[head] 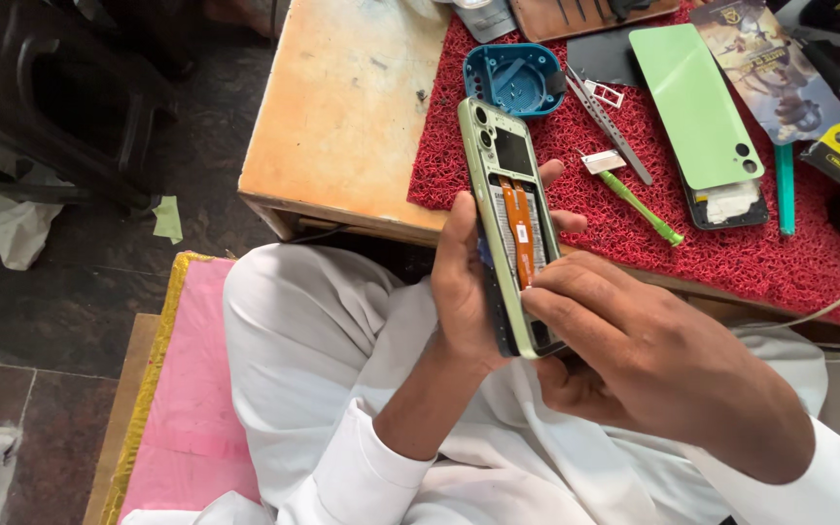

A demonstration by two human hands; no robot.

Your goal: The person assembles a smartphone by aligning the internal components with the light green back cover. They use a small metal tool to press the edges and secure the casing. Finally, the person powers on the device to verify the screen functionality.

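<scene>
My left hand [464, 292] grips an opened green smartphone [510, 194] from behind, holding it upright over my lap with its back cover off. An orange flex cable [519, 226] runs down the exposed inside. My right hand [653, 360] presses its fingertips on the phone's lower end, near the bottom of the cable. The light green back cover [697, 102] lies on the red mat [537, 165] on the wooden table [342, 107].
On the red mat lie a blue round parts tray [517, 78], metal tweezers [607, 124], a green screwdriver [644, 209], a teal tool [785, 190] and a printed phone case [765, 63]. A dark stool [41, 97] stands at left. A pink cushion [192, 389] is beneath me.
</scene>
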